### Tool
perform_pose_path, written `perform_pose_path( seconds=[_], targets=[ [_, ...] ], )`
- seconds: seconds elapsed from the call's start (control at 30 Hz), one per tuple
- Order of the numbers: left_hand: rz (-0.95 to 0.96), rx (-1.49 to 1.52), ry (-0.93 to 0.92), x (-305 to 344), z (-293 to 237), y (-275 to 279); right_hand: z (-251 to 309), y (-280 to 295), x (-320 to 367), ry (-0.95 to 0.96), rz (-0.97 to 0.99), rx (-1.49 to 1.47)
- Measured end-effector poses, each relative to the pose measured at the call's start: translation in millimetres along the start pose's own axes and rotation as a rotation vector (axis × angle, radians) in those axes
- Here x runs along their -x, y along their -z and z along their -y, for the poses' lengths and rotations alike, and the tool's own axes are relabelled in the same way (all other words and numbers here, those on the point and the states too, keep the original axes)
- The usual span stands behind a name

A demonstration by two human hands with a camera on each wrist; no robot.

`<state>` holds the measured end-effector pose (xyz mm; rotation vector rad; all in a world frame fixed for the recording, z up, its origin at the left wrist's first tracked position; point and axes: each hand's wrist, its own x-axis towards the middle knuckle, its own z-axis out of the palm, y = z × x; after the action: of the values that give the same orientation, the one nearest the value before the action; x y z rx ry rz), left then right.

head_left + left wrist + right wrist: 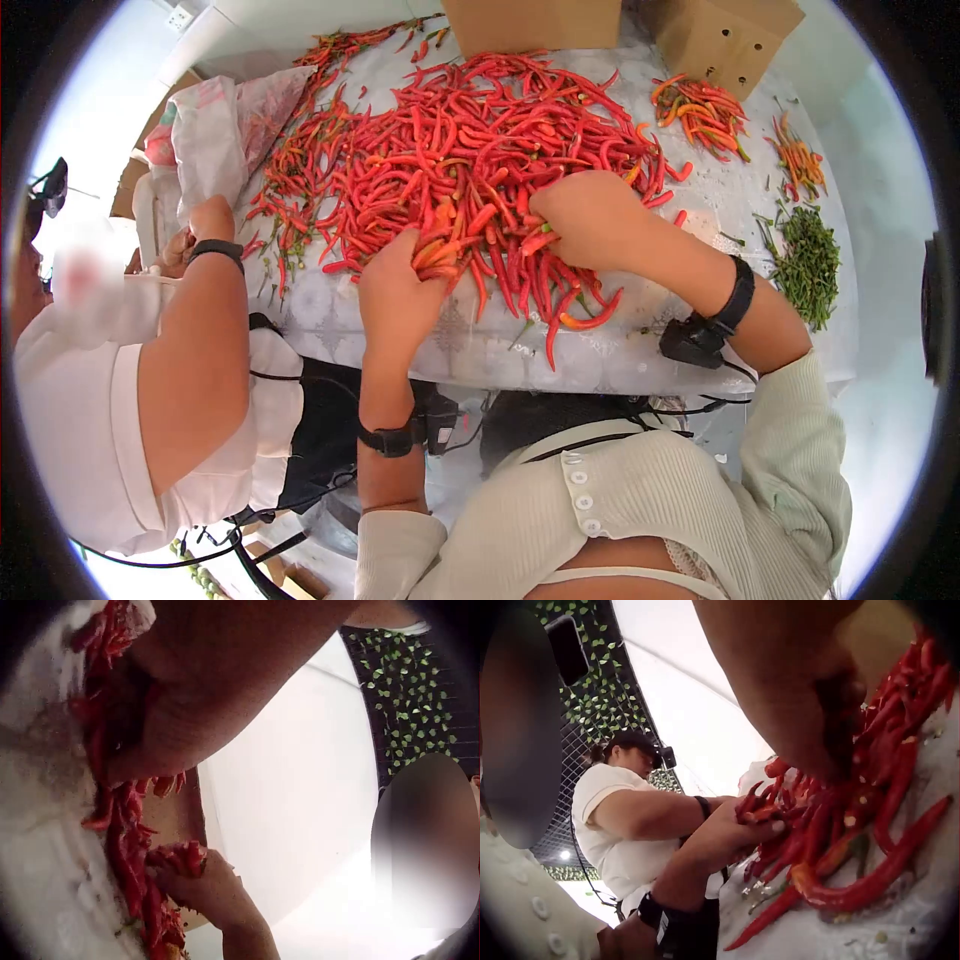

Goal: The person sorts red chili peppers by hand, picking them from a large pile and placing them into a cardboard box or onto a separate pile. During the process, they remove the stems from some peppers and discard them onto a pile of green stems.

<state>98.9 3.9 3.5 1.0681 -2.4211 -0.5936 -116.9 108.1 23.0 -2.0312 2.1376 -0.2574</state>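
A broad heap of red chili peppers [470, 130] covers the middle of the table. At its near edge my left hand [395, 300] holds a small bunch of red and orange chilies [440, 250]; the right wrist view shows these chilies [761, 806] lying across the fingers. My right hand [590, 220] is curled at the heap's near right side, gripping chilies whose ends show by the fingertips. In the left wrist view, red chilies [187, 859] stick out of that hand. Loose chilies [590, 310], one long and curved, lie just below it.
Green stems [810, 265] form a pile at the right, near small piles of orange-red chilies [705, 115]. Cardboard boxes [725, 40] stand at the back. On the left, another person [190, 380] works beside a white bag [215, 135]. Cables hang along the table's front edge.
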Motion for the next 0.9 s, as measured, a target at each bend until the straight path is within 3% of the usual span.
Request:
perform_pose_path(
  seconds=[0.1,0.17,0.27,0.47,0.5,0.63,0.8,0.87,0.9],
  targets=[
    [-0.036,0.176,0.04,-7.7,-12.8,12.2,-21.1,6.1,11.2,-0.011,-0.2,-0.255],
    [-0.044,0.154,-0.036,-21.4,-22.5,7.3,-36.5,14.2,17.5,-0.049,-0.294,-0.424],
    [0.022,0.071,-0.118,-44.5,-43.0,-4.6,-50.7,16.7,35.7,0.016,-0.348,-0.426],
    [0.291,-0.246,-0.243,-80.2,-38.6,-41.8,-36.9,30.4,79.7,-0.113,-0.03,-0.487],
    [0.299,-0.202,-0.256,-82.3,-38.5,-40.8,-34.4,24.4,85.3,-0.066,-0.033,-0.515],
    [0.18,-0.037,-0.248,-86.7,-31.7,-28.6,-18.1,-5.6,95.5,0.077,0.028,-0.491],
    [-0.161,0.029,-0.129,-69.3,-34.0,25.1,8.2,-23.2,78.9,0.091,0.179,-0.174],
    [-0.213,0.111,-0.086,-67.1,-16.8,41.0,3.7,-19.3,71.6,0.155,0.105,-0.187],
    [-0.198,-0.007,-0.026,-65.4,-8.7,46.1,2.3,-15.1,67.0,0.185,0.07,-0.194]
  ],
)
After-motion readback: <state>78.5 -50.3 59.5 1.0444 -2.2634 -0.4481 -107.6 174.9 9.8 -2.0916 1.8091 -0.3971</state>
